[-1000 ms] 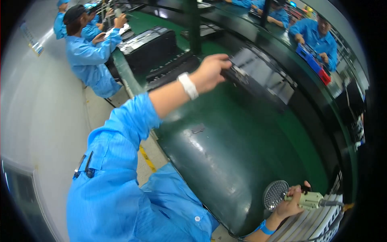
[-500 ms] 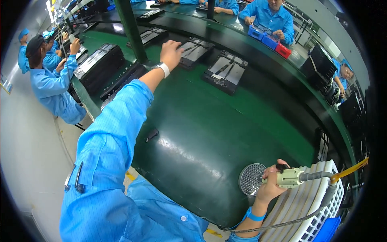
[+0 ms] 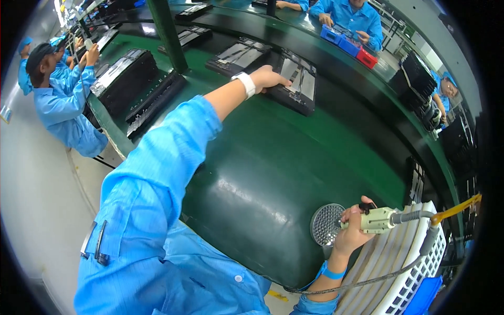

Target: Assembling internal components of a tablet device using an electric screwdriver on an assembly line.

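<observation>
My left hand [image 3: 269, 79] reaches across the bench and closes on the left edge of a flat black device casing [image 3: 299, 83] with a pale panel and dark strips. A similar casing [image 3: 239, 55] lies just left of it, beyond my wrist. In my right hand [image 3: 350, 231] is a pale green electric screwdriver [image 3: 377, 220], its grey cable running right. Its tip points toward a round metal dish of small holes [image 3: 326, 224] beside my fingers. What the holes contain is too small to make out.
A white slotted basket [image 3: 433, 252] with pale dividers stands at the right. A green post [image 3: 169, 37] rises at the far left, near stacked black casings [image 3: 126, 79]. Co-workers in blue sit left and across the bench, near blue and red bins [image 3: 366, 56].
My left hand has moved right, from beside the left casing to the edge of the right one, and its fingers have closed there. The right hand still holds the screwdriver by the dish.
</observation>
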A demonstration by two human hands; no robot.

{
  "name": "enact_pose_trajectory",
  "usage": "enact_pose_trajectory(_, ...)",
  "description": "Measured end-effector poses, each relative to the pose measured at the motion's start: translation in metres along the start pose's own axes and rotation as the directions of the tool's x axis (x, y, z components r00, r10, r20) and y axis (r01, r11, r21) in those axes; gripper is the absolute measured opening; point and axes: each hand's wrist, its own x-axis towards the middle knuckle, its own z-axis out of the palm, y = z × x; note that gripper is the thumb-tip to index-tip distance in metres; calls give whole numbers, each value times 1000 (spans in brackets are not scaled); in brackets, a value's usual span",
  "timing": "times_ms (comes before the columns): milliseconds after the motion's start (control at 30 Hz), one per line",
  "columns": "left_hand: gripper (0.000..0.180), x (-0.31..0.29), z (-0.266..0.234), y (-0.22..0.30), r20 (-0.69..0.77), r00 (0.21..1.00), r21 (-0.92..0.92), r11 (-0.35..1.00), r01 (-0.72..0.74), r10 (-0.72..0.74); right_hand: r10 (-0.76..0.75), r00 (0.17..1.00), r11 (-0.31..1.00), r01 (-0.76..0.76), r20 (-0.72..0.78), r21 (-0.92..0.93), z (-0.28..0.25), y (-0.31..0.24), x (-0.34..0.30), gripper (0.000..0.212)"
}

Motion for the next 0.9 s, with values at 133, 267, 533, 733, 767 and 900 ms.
enact_pose_trajectory(133,56,-84,26,7,17,991,-549,830,-101,132,-6,1000,1000,6,-18,5,3,-6,0,31)
enact_pose_trajectory(267,86,-190,35,-12,141,976,-588,807,-53,167,-9,1000,1000,9,-8,-11,8,-11,-1,34)
enact_pose_trajectory(533,72,-322,62,-68,270,945,-546,838,-6,182,29,995,997,-22,97,-75,-1,-22,-3,36)
enact_pose_trajectory(733,38,-313,14,-89,-51,708,687,539,-487,704,-165,983,977,173,77,-126,8,-46,10,67)
enact_pose_trajectory(767,38,-312,8,-91,-48,691,737,492,-463,721,-207,977,974,211,50,-79,8,-50,12,67)
enact_pose_trajectory(900,20,-316,-4,-117,-211,851,593,755,-279,480,-153,988,988,153,-14,26,-1,-43,15,57)
